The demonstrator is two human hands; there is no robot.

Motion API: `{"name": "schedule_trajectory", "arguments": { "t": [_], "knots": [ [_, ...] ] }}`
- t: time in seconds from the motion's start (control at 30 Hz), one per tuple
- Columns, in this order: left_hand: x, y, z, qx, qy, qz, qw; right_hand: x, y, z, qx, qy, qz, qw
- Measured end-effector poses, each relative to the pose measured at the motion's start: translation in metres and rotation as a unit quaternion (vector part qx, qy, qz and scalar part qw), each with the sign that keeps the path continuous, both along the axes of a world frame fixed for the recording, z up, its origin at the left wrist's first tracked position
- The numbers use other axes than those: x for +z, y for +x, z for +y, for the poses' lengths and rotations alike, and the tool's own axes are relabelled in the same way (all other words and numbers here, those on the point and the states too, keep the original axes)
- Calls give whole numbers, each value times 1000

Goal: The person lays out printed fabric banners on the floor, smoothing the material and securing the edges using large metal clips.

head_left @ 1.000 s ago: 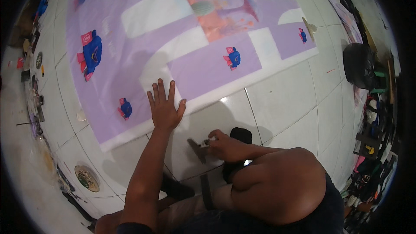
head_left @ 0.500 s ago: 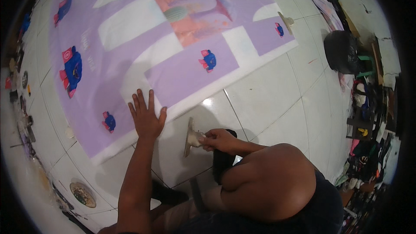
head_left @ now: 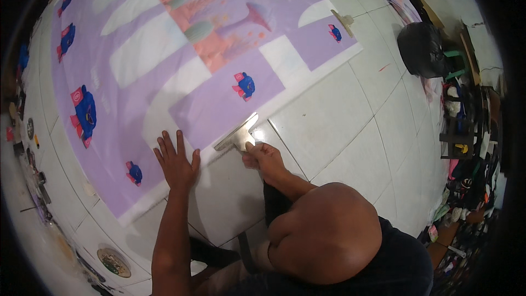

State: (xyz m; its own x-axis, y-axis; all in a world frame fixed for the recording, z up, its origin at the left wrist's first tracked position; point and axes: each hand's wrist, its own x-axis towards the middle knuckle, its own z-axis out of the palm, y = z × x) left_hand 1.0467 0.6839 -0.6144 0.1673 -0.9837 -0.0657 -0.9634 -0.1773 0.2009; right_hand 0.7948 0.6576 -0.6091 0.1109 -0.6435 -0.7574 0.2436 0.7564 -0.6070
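Note:
A large printed sheet (head_left: pixel 216 107), lavender with white shapes and blue-and-pink figures, lies on the tiled floor. My left hand (head_left: pixel 178 164) rests flat on its near edge, fingers spread. In my right hand (head_left: pixel 267 160) is a wide metal bulldog clip (head_left: pixel 244 133), pinched by its handle end. The clip's broad jaw lies at the sheet's near white border, right of my left hand. Whether the jaw has closed on the border I cannot tell. A second bulldog clip (head_left: pixel 345 23) sits at the sheet's right edge, farther away.
Glossy white floor tiles (head_left: pixel 323 120) extend right of the sheet. A black plastic bag (head_left: pixel 419 49) stands by a green stool (head_left: pixel 455 64) at the right, above a heap of clutter. At lower left lies a round dish-like object (head_left: pixel 114 262). My bent knee (head_left: pixel 329 233) is close to my right arm.
My right hand has carried the bulldog clip forward to the sheet's border and turned it. My left hand stays flat on the sheet. The whole view has shifted slightly.

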Motion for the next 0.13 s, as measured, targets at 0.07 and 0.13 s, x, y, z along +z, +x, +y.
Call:
{"name": "schedule_trajectory", "arguments": {
  "t": [0.07,0.13],
  "knots": [
    [2,-4,-4,-3,9,8,1000,-3,-3,0,32,2,31,999],
    [-1,-6,-6,-15,-16,15,1000,8,-1,-8,73,-7,86,994]
  ]
}}
